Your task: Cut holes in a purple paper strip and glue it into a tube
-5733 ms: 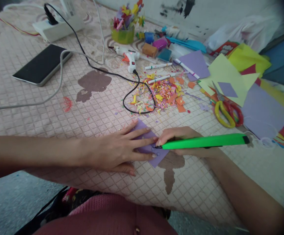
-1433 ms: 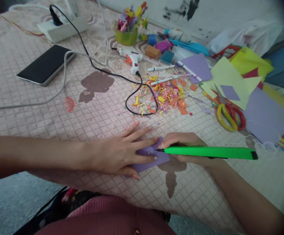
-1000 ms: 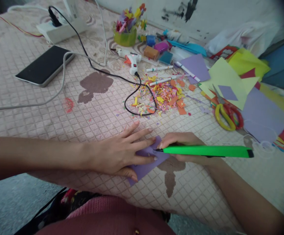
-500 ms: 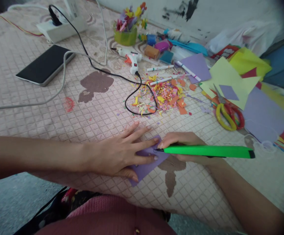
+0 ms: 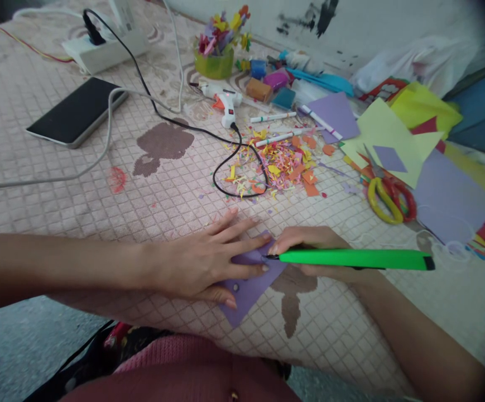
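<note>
Purple paper (image 5: 246, 301) flat on patterned tablecloth (image 5: 171, 206), pinned under left hand (image 5: 192, 265), fingers just splayed out. Right hand (image 5: 313, 237) gripping chunky green pen-like tool (image 5: 351, 258), dark tip at paper.

The long tool (image 5: 353, 258) you held was bright green with black at both ends, and your small paper (image 5: 246, 301) was purple, dotted with greyish rounds. Your tablecloth (image 5: 175, 204) was pale pinkish beige, criss-crossed by brownish diamond lines, with darker brown patches. You had a white glue gun (image 5: 227, 106) with an orange trigger, yellow-and-red-handled scissors (image 5: 387, 184), and scraps (image 5: 284, 162) mixing pink, yellow and orange.
</note>
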The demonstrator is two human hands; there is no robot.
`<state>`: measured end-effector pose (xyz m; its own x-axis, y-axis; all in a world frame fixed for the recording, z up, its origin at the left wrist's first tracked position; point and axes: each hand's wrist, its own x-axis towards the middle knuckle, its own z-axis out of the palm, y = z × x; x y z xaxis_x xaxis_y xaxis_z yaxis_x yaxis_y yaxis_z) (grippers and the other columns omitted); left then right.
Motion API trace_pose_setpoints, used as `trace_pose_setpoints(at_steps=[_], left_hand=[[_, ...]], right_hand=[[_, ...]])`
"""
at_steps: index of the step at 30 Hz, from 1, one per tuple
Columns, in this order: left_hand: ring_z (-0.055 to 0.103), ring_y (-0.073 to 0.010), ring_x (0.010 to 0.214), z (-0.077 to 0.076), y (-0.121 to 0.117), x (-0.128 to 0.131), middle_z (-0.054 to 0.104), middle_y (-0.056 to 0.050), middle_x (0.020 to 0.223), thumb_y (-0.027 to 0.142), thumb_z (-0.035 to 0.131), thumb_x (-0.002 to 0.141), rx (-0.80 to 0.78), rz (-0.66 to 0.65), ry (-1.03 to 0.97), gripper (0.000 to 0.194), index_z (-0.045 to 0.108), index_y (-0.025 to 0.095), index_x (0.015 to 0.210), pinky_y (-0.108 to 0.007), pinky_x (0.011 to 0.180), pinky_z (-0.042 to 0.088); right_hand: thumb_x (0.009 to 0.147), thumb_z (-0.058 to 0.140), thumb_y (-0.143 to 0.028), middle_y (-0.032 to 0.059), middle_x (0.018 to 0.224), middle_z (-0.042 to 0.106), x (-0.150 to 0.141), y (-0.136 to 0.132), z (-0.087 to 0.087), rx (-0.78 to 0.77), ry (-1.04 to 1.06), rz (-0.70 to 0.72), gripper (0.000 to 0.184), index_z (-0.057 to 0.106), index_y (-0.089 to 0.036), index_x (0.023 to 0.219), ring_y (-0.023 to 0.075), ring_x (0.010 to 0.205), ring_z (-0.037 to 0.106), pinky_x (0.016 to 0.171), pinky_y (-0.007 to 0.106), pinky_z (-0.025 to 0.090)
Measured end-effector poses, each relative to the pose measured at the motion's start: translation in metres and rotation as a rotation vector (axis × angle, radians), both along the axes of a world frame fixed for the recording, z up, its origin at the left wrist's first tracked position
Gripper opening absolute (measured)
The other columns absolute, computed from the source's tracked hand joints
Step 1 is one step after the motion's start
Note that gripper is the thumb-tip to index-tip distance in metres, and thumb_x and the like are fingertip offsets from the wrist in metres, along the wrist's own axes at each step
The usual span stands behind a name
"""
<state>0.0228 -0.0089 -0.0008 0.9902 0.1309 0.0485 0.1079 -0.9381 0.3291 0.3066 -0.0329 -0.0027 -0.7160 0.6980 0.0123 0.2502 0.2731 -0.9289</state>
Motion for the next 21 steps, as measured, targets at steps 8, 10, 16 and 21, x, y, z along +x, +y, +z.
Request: trace_pose_setpoints(at_steps=[8,10,16,21], left_hand=[[0.021,-0.0451,0.141,0.005,-0.006,0.001,0.029,-0.016,0.154,0.060,0.059,0.083,0.068,0.043,0.017,0.067,0.046,0.028,0.140,-0.068,0.111,0.014],[0.023,-0.0453,0.141,0.005,-0.007,0.001,0.031,-0.017,0.153,0.062,0.061,0.081,0.080,0.045,0.007,0.072,0.045,0.027,0.141,-0.068,0.110,0.015],[0.021,-0.0428,0.142,0.003,-0.007,0.001,0.031,-0.018,0.153,0.065,0.060,0.079,0.128,0.038,0.007,0.078,0.041,0.025,0.144,-0.066,0.112,0.015],[0.024,-0.0423,0.141,0.006,-0.008,0.001,0.033,-0.016,0.152,0.063,0.058,0.083,0.124,0.047,0.006,0.068,0.047,0.026,0.139,-0.066,0.111,0.017]], right_hand=[[0.088,0.060,-0.040,0.0057,0.098,0.070,-0.006,-0.012,0.004,0.049,-0.050,-0.098,0.026,0.066,-0.022,0.106,0.0189,0.090,0.065,0.077,0.029,0.048],[0.088,0.060,-0.036,0.0050,0.096,0.071,-0.008,-0.015,0.004,0.082,-0.057,-0.123,0.022,0.067,-0.022,0.104,0.0180,0.088,0.066,0.076,0.028,0.048],[0.087,0.061,-0.031,0.0039,0.098,0.070,-0.007,-0.015,0.005,0.054,-0.087,-0.131,0.021,0.066,-0.022,0.106,0.0169,0.088,0.066,0.075,0.026,0.049],[0.087,0.061,-0.031,0.0048,0.101,0.071,-0.005,-0.014,0.006,0.065,-0.099,-0.122,0.021,0.066,-0.022,0.106,0.0172,0.091,0.066,0.078,0.027,0.050]])
